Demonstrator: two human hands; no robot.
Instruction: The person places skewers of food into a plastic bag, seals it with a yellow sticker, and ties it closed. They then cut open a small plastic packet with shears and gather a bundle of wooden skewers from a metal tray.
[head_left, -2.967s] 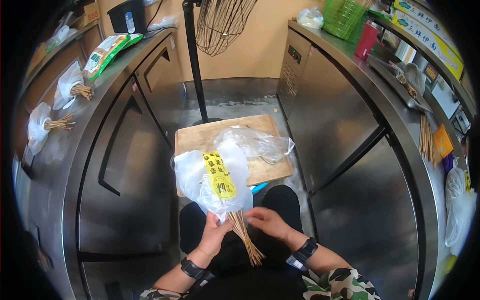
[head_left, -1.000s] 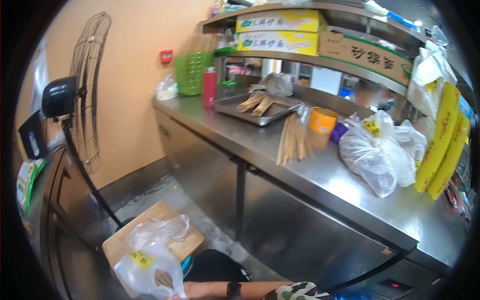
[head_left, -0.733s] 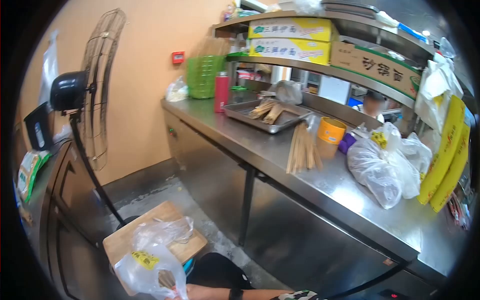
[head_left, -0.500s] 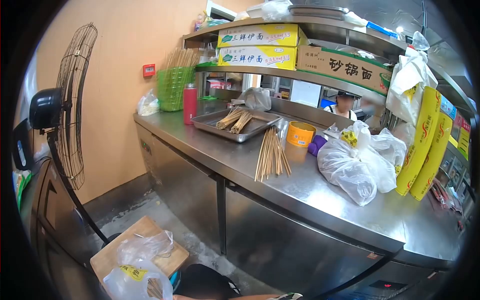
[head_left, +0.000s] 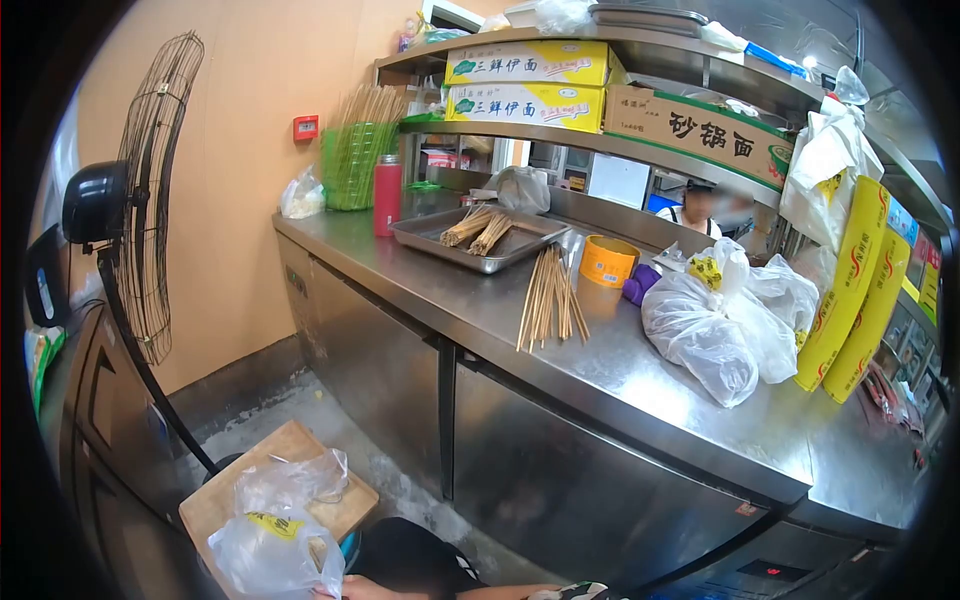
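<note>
At the bottom edge, my right hand [head_left: 368,588] is partly in view, its fingers closed at the rim of a clear plastic bag [head_left: 270,560] with a yellow label. The bag lies on a wooden board [head_left: 290,443], and a small patch of sticks shows through it. My left hand is out of view. On the steel counter [head_left: 400,290], loose wooden sticks [head_left: 548,300] are fanned out beside an orange tape roll [head_left: 608,262]. Two stick bundles [head_left: 480,230] lie in a metal tray [head_left: 520,250].
A black fan [head_left: 150,200] stands at the left. The counter also holds a red bottle [head_left: 387,195], a green basket of skewers [head_left: 358,165], knotted white bags [head_left: 710,320] and yellow rolls [head_left: 845,290]. Boxes [head_left: 525,105] sit on the shelf. A person [head_left: 697,212] is behind it.
My right hand has come further into view at the bag's edge. The bag has shifted and now covers most of the sticks that showed at its opening. The camera view has moved slightly.
</note>
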